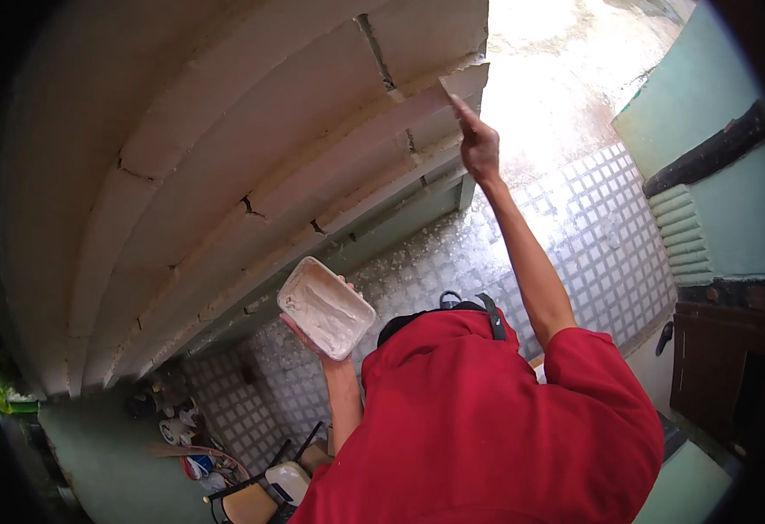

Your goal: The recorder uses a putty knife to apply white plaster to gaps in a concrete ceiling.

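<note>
My left hand (302, 337) holds up a white rectangular tub (370, 316) from beneath, its fingers round the sides. Pale, smeared paste (325, 306) lies inside the tub. My right arm is stretched up and forward. In the closed right hand (479, 150) is a thin flat blade that looks like a putty knife (444, 86), its edge at the ridged surface; whether it touches I cannot tell. Pale, stepped panels (295, 140) fill the upper left, with dark cracks (249, 206) and gaps along their joints.
Below me is a patterned tile floor (588, 210) with white specks. Several household items (199, 463) and a chair (251, 505) stand at lower left. At right are a green wall (706, 79), a dark pole (706, 148) and a brown cabinet (719, 367). Bright light comes from the top right.
</note>
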Available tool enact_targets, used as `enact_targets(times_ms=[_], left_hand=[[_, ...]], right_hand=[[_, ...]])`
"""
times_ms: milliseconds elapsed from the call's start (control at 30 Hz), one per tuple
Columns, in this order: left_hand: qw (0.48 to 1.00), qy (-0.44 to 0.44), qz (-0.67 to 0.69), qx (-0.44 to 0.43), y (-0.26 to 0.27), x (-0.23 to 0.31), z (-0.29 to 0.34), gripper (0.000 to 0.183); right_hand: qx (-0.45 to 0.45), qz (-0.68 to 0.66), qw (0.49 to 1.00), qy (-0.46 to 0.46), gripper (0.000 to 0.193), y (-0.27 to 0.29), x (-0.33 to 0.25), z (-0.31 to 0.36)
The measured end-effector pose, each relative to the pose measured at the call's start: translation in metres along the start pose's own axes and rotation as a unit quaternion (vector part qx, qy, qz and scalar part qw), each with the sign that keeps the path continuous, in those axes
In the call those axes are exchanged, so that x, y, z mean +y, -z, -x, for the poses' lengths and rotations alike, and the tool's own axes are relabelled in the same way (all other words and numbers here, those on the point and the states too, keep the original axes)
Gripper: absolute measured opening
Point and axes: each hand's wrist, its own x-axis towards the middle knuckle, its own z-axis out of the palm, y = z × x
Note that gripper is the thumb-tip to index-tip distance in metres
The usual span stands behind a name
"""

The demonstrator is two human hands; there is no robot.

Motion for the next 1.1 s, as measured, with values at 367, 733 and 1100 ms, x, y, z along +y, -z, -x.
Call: enact_targets(times_ms=[367, 733, 1100], left_hand=[[0.999, -0.006, 0.031, 0.008, 0.007, -0.005, 0.019, 0.100], [1.000, -0.005, 0.009, -0.001, 0.000, -0.005, 0.017, 0.099], [0.999, -0.007, 0.038, 0.007, 0.008, -0.005, 0.034, 0.099]], right_hand=[[0.060, 0.077, 0.994, -0.058, 0.039, 0.010, 0.009, -0.023], [0.076, 0.077, 0.986, -0.124, 0.053, 0.034, 0.006, -0.017], [0.019, -0.077, 0.991, -0.110, 0.049, -0.013, -0.002, 0.014]])
